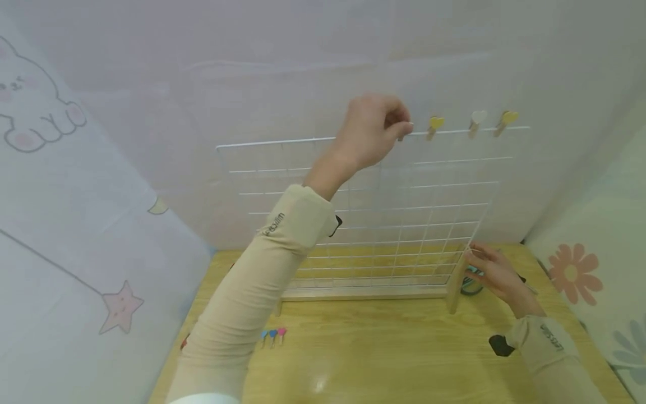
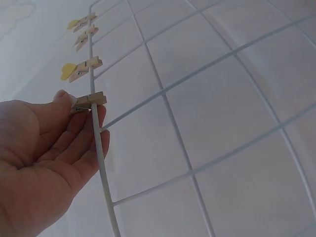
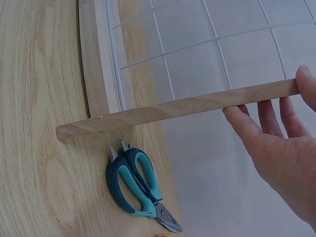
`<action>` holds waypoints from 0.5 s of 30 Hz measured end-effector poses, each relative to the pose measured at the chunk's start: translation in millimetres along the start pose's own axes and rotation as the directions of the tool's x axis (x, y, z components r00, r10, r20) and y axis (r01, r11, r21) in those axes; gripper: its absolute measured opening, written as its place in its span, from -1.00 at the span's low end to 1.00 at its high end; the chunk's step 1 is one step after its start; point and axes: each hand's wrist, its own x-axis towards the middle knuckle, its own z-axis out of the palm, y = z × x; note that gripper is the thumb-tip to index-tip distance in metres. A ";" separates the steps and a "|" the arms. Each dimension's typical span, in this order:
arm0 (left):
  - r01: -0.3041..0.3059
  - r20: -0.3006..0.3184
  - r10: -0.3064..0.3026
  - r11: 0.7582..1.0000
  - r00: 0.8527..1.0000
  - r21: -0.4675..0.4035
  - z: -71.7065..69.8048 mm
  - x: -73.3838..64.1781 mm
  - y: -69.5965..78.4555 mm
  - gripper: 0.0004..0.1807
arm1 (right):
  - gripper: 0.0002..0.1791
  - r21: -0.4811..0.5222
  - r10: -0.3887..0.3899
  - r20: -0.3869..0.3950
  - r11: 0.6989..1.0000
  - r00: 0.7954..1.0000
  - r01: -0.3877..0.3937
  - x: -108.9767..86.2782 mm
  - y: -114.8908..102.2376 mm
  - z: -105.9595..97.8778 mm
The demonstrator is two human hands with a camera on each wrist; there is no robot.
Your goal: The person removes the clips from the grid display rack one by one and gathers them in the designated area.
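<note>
A white wire grid stands upright in a wooden base on the table. My left hand is at its top wire, pinching a wooden clothespin that sits across that wire. To the right along the same wire are clipped a yellow-heart clothespin, a white-heart clothespin and another yellow-heart clothespin. Lower down, my right hand grips the wooden side post, thumb on one side and fingers on the other.
Light blue, dark blue and pink heart clothespins lie in a row on the wooden table, in front of the stand. Teal-handled scissors lie beside the post's foot. Patterned cloth walls surround the table.
</note>
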 end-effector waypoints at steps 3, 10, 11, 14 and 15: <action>-0.023 -0.033 0.022 1.000 0.999 -0.013 4.7 -0.5 0.2 -0.86 | -0.12 0.007 0.006 0.000 1.000 1.000 -0.006 -1.2 -0.2 -0.4; -0.057 -0.091 0.055 0.998 0.994 -0.013 13.4 -2.6 -0.5 -0.86 | -0.13 0.019 0.009 0.002 1.000 1.000 -0.009 -1.7 1.1 -0.1; -0.062 -0.101 0.061 0.998 0.993 -0.010 14.3 -2.8 -0.7 -0.86 | -0.13 0.020 0.009 0.003 1.000 1.000 -0.009 -1.6 1.3 -0.1; -0.073 -0.141 0.069 0.997 0.988 -0.022 15.9 -3.4 -1.4 -0.86 | -0.13 0.021 0.009 0.004 1.000 1.000 -0.009 -1.4 1.5 0.1; -0.074 -0.156 0.069 0.997 0.985 -0.029 15.9 -3.5 -1.6 -0.86 | -0.13 0.022 0.010 0.005 1.000 1.000 -0.010 -1.2 1.6 0.1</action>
